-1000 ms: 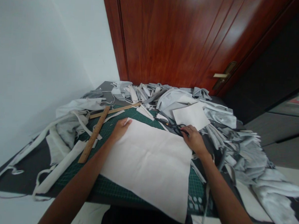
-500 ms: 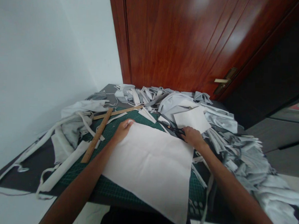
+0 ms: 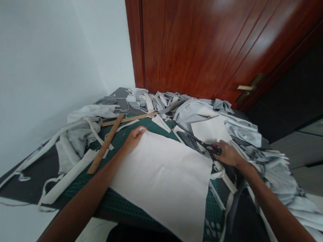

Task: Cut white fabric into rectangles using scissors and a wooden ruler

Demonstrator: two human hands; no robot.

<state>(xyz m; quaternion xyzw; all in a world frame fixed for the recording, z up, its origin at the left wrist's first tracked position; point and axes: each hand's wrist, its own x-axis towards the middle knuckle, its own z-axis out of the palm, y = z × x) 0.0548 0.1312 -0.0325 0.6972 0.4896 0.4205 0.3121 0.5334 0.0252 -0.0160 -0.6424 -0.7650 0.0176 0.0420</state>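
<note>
A large white fabric sheet lies on the green cutting mat. My left hand rests on the sheet's far left corner, fingers flat at its edge. My right hand grips black-handled scissors just beyond the sheet's far right corner. Their long blades point away to the left, across dark scraps and beside a smaller white fabric piece. A wooden ruler lies left of the sheet, and a second one lies across the mat's far side.
Heaps of grey and white fabric strips pile up along the far and right sides of the table. White strips lie on the dark table top at left. A white wall stands left, and a reddish wooden door stands behind.
My right hand has moved to the right, carrying the scissors along the far edge of the sheet. My left hand stays on the corner, and the view has turned slightly.
</note>
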